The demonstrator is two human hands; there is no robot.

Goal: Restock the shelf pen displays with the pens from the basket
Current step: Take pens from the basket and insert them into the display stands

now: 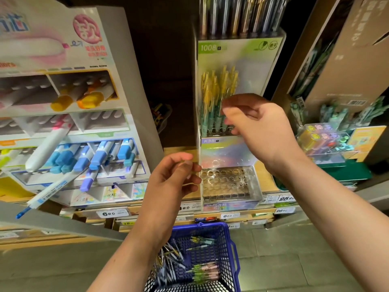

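Your left hand (174, 175) hangs just below centre at 7 o'clock, fingers curled and thumb against the forefinger as if pinching. Blur hides whether a pen is in there, so I cannot tell. It sits beside the rack's (227, 148) empty bottom tier (225, 182), probably staged to feed the next pen. Your right hand (256, 125) is at 2 o'clock, fingertips (228, 111) at the stocked pens (212, 102) standing in the middle tier. The fingers are bent and smeared, and I cannot tell if they grip one. The tier's holes keep each pen upright and apart, so judge on one pen per hole. The basket (210, 225) sits on the floor at 6 o'clock, right under your arms for a short reach, with the loose pens (206, 272) lying flat inside. The marker stand (63, 123) at 9 o'clock plays no part.
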